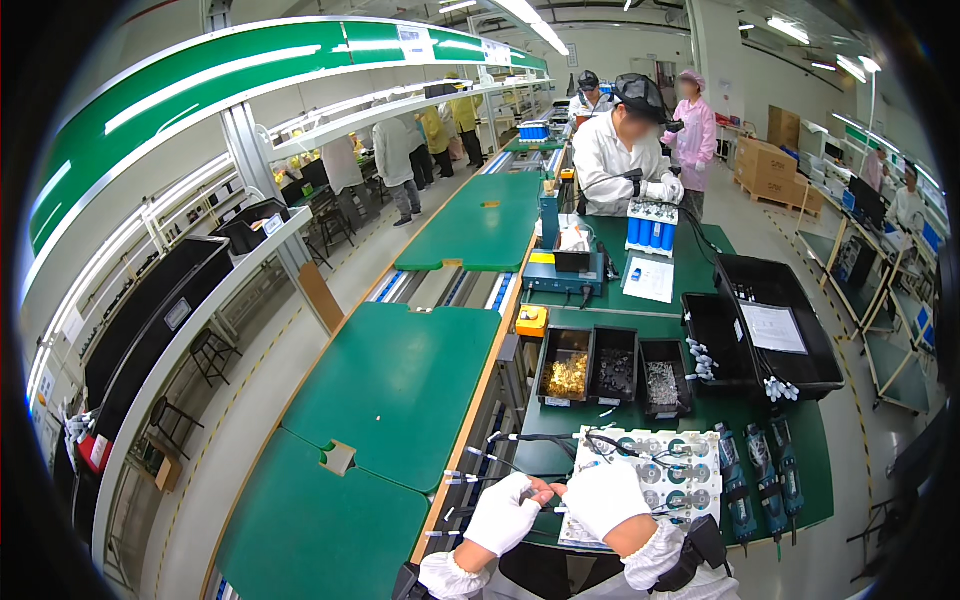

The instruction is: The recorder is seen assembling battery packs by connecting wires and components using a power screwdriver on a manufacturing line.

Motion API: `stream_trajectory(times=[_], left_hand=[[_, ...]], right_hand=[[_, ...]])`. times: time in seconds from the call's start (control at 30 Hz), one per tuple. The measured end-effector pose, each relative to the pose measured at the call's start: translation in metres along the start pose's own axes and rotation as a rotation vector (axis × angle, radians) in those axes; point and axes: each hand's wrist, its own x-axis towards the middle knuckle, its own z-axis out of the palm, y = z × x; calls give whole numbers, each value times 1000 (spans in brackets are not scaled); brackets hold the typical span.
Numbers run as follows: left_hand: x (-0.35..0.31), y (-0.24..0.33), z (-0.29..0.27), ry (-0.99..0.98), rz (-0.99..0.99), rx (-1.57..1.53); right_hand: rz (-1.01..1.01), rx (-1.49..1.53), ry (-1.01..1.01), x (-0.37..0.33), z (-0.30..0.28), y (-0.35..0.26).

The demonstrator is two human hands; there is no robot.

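Observation:
My left hand (505, 512), in a white glove with bare fingertips, is closed in a pinch at the left edge of a white battery module (650, 487) with round silver cells. Almost touching it, my right hand (603, 497), gloved the same way, is also closed and partly covers the module. Whatever lies between the fingertips is too small to make out. Black cables (545, 437) run over the module's top and out to the left. Several cable ends with white tips (462, 478) stick out beside my left hand, over the line's edge.
Beyond the module stand bins of brass-coloured parts (567, 376), black parts (613, 372) and clear-grey parts (662, 384). Several teal power screwdrivers (737, 490) lie to the right. A black tray (780, 325) holds cables and paper. Green pallets (390, 380) line the conveyor. A co-worker (622, 150) works opposite at a blue battery pack (652, 228).

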Motion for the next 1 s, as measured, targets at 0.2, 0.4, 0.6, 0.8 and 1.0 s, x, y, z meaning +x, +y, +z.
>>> stream_trajectory(times=[0.2,0.4,0.6,0.8,1.0], left_hand=[[4,10,-3,8,-4,-4],[4,5,7,-13,19,-57],[11,2,12,3,-55,-166],[26,-2,18,-17,-122,-344],[31,-3,20,-34,-116,-330]], right_hand=[[223,168,119,14,4,14],[177,132,73,12,0,9],[283,171,-42,21,-6,4],[216,60,141,14,7,3],[395,228,-7,23,-1,1]])
